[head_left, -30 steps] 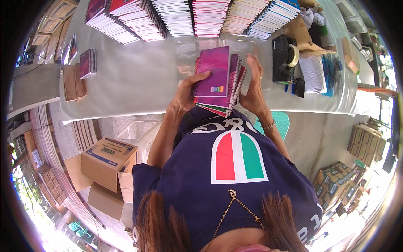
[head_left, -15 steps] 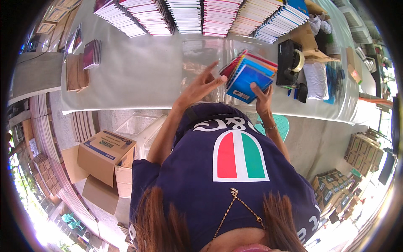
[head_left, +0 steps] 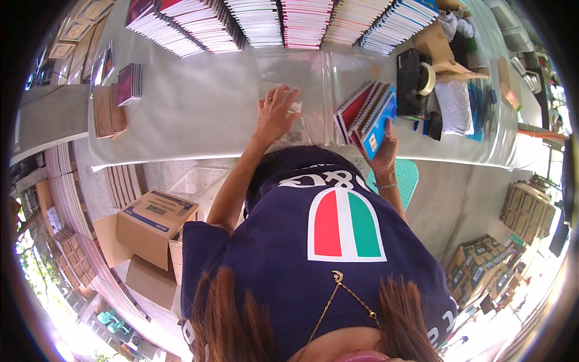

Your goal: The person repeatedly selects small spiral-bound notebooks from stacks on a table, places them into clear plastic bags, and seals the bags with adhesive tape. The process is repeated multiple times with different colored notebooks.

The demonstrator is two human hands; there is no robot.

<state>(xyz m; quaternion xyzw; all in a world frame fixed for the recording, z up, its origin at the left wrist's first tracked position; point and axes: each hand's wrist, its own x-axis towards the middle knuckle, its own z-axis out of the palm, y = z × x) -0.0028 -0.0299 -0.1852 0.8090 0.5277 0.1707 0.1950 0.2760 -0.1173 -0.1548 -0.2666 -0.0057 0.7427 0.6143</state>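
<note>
A small bundle of spiral notebooks (head_left: 369, 117), blue on the right side and red on the left, is held in my right hand (head_left: 385, 146). The bundle tilts above the table, its wire bindings turned up and slightly fanned. My right thumb presses the blue cover, while the other fingers are hidden behind it. Left of the notebooks, my left hand (head_left: 278, 111) rests on clear plastic bags (head_left: 319, 111) lying flat on the table. Its fingers are bent, with a shiny rumpled bit of plastic between thumb and forefinger.
Tall rows of spiral notebooks (head_left: 307, 24) line the table's far side. A black tape dispenser (head_left: 411, 84), a white packet (head_left: 453, 107) and an open carton (head_left: 437, 45) stand to the right. A purple notebook stack (head_left: 129, 84) sits left. An open cardboard box (head_left: 154, 220) is below.
My left hand has left the notebooks and come down on the plastic bags. In my right hand, the notebooks have turned more upright, with their bindings upward.
</note>
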